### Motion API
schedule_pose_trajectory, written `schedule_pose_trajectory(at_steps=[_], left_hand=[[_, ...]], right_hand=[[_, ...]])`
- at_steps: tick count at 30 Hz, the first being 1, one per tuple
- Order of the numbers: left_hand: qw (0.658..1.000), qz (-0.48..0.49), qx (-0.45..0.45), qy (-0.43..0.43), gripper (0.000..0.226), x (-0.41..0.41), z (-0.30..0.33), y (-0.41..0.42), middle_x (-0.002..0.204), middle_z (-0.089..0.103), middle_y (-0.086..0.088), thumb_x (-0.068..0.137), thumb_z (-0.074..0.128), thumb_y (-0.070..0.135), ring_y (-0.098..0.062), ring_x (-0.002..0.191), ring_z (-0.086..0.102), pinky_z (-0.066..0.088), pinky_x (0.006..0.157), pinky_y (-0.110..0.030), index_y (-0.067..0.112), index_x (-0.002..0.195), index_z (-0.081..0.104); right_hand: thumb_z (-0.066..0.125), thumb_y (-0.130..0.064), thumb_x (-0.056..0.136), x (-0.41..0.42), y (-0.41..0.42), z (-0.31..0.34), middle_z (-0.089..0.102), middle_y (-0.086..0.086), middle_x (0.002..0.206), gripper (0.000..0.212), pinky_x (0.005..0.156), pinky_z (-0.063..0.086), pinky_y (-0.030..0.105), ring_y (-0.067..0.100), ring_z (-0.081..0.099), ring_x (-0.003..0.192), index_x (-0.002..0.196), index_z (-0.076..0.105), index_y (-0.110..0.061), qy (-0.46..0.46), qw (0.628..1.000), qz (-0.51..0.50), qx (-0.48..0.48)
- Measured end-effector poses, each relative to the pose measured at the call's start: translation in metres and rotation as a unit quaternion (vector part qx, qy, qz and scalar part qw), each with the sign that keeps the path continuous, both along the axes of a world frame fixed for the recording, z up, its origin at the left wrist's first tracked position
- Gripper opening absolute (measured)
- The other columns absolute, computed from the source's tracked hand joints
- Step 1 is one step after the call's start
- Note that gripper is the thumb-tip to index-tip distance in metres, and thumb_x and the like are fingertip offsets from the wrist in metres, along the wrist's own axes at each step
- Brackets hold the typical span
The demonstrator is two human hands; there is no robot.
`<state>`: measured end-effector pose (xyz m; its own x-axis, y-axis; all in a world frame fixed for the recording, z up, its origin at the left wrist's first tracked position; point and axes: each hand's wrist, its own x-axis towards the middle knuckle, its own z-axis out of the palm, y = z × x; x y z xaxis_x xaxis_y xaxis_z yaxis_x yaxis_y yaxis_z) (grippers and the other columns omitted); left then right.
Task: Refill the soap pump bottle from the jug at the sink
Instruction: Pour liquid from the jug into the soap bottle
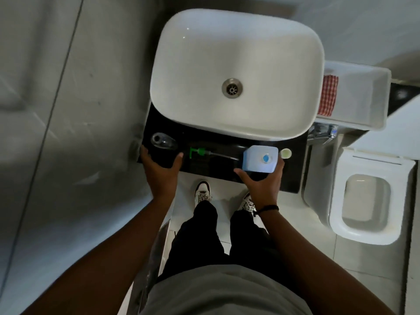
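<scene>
A clear empty pump bottle (161,141) stands at the left end of the black counter (204,165), its neck open. The green pump head with its dip tube (204,153) lies flat on the counter to the bottle's right. A pale blue jug (260,158) stands further right, its opening uncapped, with its round pale green cap (286,153) beside it. My left hand (161,170) hovers open just in front of the bottle, fingers spread, not touching it. My right hand (261,181) is open around the near side of the jug, fingers close to its walls.
A white basin (236,37) sits behind the counter, a chrome tap (322,135) at its right. A white tray with a red checked cloth (328,95) is at the right. A toilet (368,196) stands lower right. A wall is at the left.
</scene>
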<state>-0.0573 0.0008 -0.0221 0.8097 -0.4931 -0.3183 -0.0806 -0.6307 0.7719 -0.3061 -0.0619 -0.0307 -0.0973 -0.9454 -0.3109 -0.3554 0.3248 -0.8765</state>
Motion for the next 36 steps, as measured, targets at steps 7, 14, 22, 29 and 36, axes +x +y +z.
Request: schedule_pose_trajectory(at_steps=[7,14,22,29,36], left_hand=[[0.998,-0.026,-0.051,-0.015,0.087,0.025,-0.023,-0.023,0.157,0.055,-0.001,0.086,0.09,0.036,-0.014,0.145,0.051,0.039,0.116,-0.011,0.018,0.158,0.045],[0.99,-0.114,-0.08,-0.03,0.074,0.022,-0.003,-0.017,0.143,0.062,0.004,0.084,0.09,0.019,-0.008,0.131,0.058,0.046,0.106,-0.009,0.019,0.149,0.053],[0.956,-0.28,-0.082,-0.022,0.085,0.022,0.04,0.001,0.144,0.063,0.009,0.08,0.091,0.019,-0.006,0.13,0.06,0.049,0.102,-0.012,0.03,0.153,0.05],[0.953,-0.283,-0.105,-0.041,0.081,0.002,0.065,-0.006,0.14,0.064,0.012,0.078,0.09,0.028,-0.005,0.128,0.061,0.05,0.104,-0.018,0.032,0.15,0.053],[0.947,-0.292,-0.11,-0.074,0.077,-0.015,0.081,-0.015,0.128,0.068,0.011,0.073,0.082,0.038,-0.013,0.116,0.064,0.059,0.095,-0.038,0.038,0.145,0.054]], right_hand=[[0.096,-0.046,0.059,0.005,-0.011,-0.001,0.056,-0.007,0.127,0.097,0.095,0.058,0.044,0.01,0.055,0.121,0.138,0.043,-0.026,0.024,0.999,-0.016,-0.017],[0.094,-0.037,0.064,0.002,-0.011,0.019,0.054,0.0,0.127,0.087,0.09,0.061,0.037,0.016,0.054,0.122,0.134,0.043,-0.027,0.052,0.995,0.037,-0.071],[0.097,-0.024,0.061,0.002,-0.03,0.09,0.054,0.007,0.129,0.089,0.093,0.046,0.01,0.017,0.054,0.12,0.134,0.049,-0.008,0.086,0.962,0.204,-0.158],[0.092,-0.018,0.062,0.012,-0.071,0.152,0.051,-0.002,0.124,0.083,0.094,0.05,0.034,0.017,0.053,0.115,0.131,0.048,-0.027,0.126,0.916,0.327,-0.196],[0.091,-0.034,0.059,0.016,-0.103,0.179,0.049,0.007,0.129,0.095,0.099,0.051,0.042,0.025,0.049,0.115,0.139,0.042,-0.021,0.284,0.822,0.429,-0.244]])
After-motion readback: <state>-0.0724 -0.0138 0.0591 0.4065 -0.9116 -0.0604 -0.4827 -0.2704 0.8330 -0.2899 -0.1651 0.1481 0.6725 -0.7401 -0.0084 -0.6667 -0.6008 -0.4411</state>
